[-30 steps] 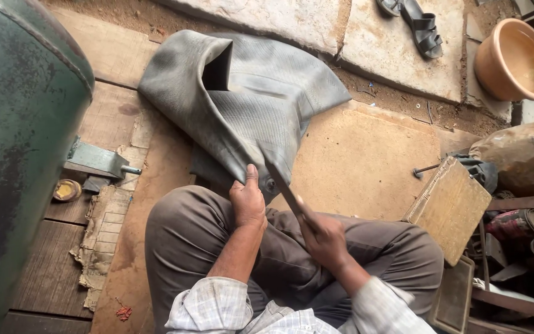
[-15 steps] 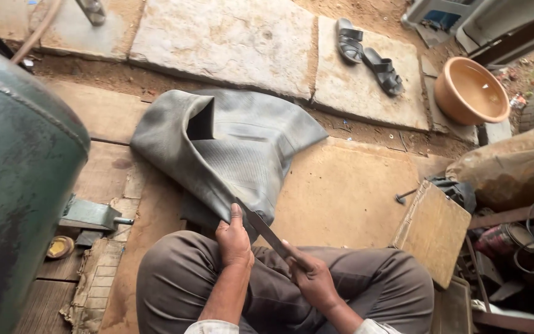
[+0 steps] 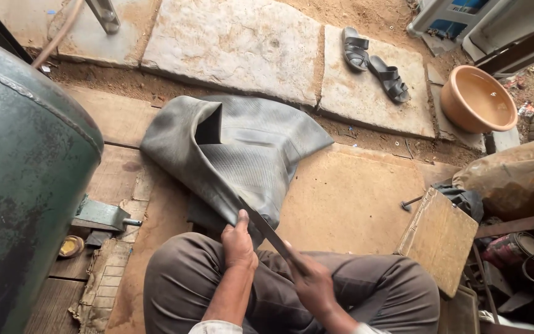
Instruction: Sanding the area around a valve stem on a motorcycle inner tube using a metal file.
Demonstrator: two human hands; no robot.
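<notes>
**Inspector:** Tube position first. What do you have?

**Operator:** I see the grey rubber inner tube (image 3: 242, 151) lying flattened on the board floor (image 3: 353, 198), ahead of the seated person's knees. Its near edge is drawn up to the left hand (image 3: 239, 241).

**Inspector:** Left hand state?

**Operator:** It is closed round the tube's near edge, thumb up, fingers curled under. The forearm runs straight up from the lap, the wrist about level.

**Inspector:** Right hand?

**Operator:** The right hand (image 3: 311, 283) is wrapped round the handle of a long knife (image 3: 267, 230). The blade slants up and left, its tip meeting the rubber just beside the left thumb. The wrist is cocked slightly inward.

**Inspector:** Your judgement on doing the cut well?

**Operator:** I judge that the rubber wants to be held taut at the edge, so the blade bites instead of skating. The thumb sits very near the blade, so it should stay behind the cutting line. A long drawing stroke, away from the knee, looks safer than pressing down.

**Inspector:** Surroundings?

**Operator:** I note a green tank (image 3: 26, 185) at left, a wooden box (image 3: 440, 238) at right, and sandals (image 3: 375, 65) and a clay bowl (image 3: 477, 99) well apart on the far side.
</notes>
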